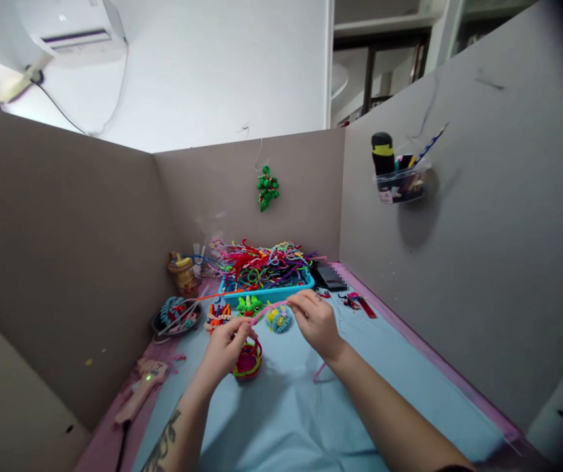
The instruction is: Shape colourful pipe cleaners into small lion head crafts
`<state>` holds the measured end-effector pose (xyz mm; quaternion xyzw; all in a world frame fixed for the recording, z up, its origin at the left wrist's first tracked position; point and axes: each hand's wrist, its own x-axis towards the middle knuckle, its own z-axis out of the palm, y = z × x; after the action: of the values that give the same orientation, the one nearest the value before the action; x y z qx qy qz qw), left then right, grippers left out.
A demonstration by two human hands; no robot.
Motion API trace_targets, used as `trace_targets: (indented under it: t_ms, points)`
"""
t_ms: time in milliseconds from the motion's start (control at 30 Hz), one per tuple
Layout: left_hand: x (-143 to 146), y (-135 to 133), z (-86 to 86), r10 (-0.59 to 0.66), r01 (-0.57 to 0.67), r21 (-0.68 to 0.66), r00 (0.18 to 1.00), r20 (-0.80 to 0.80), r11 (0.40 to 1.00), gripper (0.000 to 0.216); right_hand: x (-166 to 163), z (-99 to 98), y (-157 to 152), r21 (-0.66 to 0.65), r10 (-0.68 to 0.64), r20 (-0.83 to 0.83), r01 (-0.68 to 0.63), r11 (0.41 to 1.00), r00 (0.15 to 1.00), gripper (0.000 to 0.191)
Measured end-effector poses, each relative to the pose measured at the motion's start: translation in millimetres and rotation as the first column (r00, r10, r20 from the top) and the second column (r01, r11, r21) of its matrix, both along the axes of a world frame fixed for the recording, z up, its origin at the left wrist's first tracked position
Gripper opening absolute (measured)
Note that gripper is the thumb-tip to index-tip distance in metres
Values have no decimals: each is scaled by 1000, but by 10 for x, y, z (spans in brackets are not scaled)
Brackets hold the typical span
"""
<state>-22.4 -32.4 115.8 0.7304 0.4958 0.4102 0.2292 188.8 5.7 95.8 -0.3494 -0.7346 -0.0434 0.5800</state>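
Observation:
A pink pipe cleaner [267,310] stretches between my two hands above the table, bowed slightly upward. My left hand [228,344] is closed on its left end, and my right hand [314,322] pinches it at the other side. Beneath my left hand stands a small round basket [248,362] of magenta, red and lime pipe cleaners, partly covered by the fingers. Just beyond the hands sit a green figure with eyes [249,306], an orange and purple piece [218,316] and a blue and yellow one [280,319]. A pink strand [318,372] shows below my right wrist.
At the back, a blue tray [271,296] overflows with colourful pipe cleaners. A dark bowl [177,321] and a brown-yellow cup [183,274] stand left, near a pink glue gun [141,391] with a lit green light. Grey partitions enclose the table; a tool holder [402,183] hangs right.

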Motion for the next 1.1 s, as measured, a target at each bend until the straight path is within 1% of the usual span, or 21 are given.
trace_targets:
  t_ms: [67,100,167,233,333,467,533,633,667,733,800,867,933,967,1000,1033,1067,1100]
  points:
    - [21,-21,14,-35,43,-83,995,96,996,36,8,6,-3,11,-27,-24,27,1000,999,17]
    - [22,-22,5,-31,50,-122,988,151,991,36,11,2,-1,11,-36,-31,36,999,999,17]
    - [7,-5,-31,2,48,-186,966,260,981,37,14,-14,4,11,-42,-40,42,999,998,16]
    - [-18,18,-63,30,44,-214,943,330,976,39,15,-32,12,2,-36,-43,36,999,998,17]
    - [-61,23,-46,0,69,-190,940,342,979,39,26,-47,30,-25,-18,-50,17,1000,999,17]
    - [-112,-59,47,-131,187,-137,931,341,973,40,55,-28,59,-84,28,-83,-35,996,996,18]
    - [-129,-103,56,-192,251,-122,911,364,960,39,69,-8,69,-108,80,-55,-85,990,995,17]
    - [-161,-113,-5,-245,317,-101,868,431,943,38,127,29,96,-117,183,51,-176,977,982,17]
    - [-180,-97,-37,-242,315,-92,857,455,944,38,175,44,116,-119,207,92,-196,973,974,17]
    - [-239,-44,-93,-193,260,-68,844,500,963,37,333,73,179,-126,209,157,-190,974,965,17]
    - [-308,11,-123,-106,159,-52,834,542,986,38,556,99,267,-137,144,184,-120,983,972,23]
    - [-341,39,-122,-44,86,-58,856,515,995,38,764,116,345,-178,87,235,-45,983,968,33]
    - [-294,25,-103,-44,80,-78,920,390,994,37,842,122,358,-141,-20,298,65,988,954,28]
    - [-236,3,-93,-57,86,-77,948,313,993,35,809,119,327,-134,-22,326,69,989,945,24]
    - [-162,-24,-84,-79,99,-68,965,249,993,32,724,112,271,-132,5,317,38,991,948,23]
    - [-78,-54,-76,-99,110,-49,977,187,993,30,596,100,195,-147,85,296,-43,988,951,26]
    - [5,-83,-69,-116,120,-20,985,127,993,30,438,85,108,-184,206,278,-159,970,938,31]
    - [77,-110,-64,-133,133,7,988,73,991,31,265,69,19,-230,316,252,-261,937,915,35]
